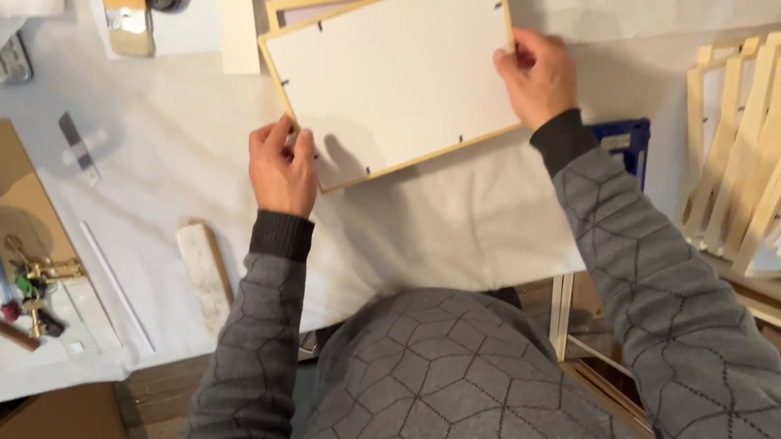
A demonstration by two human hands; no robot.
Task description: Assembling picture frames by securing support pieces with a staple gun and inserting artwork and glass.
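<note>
Two hands were on one frame here. The left hand (283, 169) had its fingertips pinched together right at the frame's near-left edge, pressing on one of the small dark tabs along the backing; knuckles up, wrist bent, grey sleeve coming in from the near side. The right hand (539, 76) was clamped on the right edge, fingers curled over the wood and the thumb lying on the white backing, forearm reaching in from the near right.

The wooden frame (394, 69) lay face down and tilted on the white paper-covered table (446, 215), between both hands, its near-left corner under the left fingers. I counted about eight little tabs around the backing, though a few were too small to be sure. A second frame's edge peeked out from under it on the far side.

Further out: one stack of bare wooden stretcher frames (766, 153) leaned at the right, one brush (128, 22) sat far left, one bunch of keys (33, 280) near left, and one pale wood block (205, 276) near the left arm.
</note>
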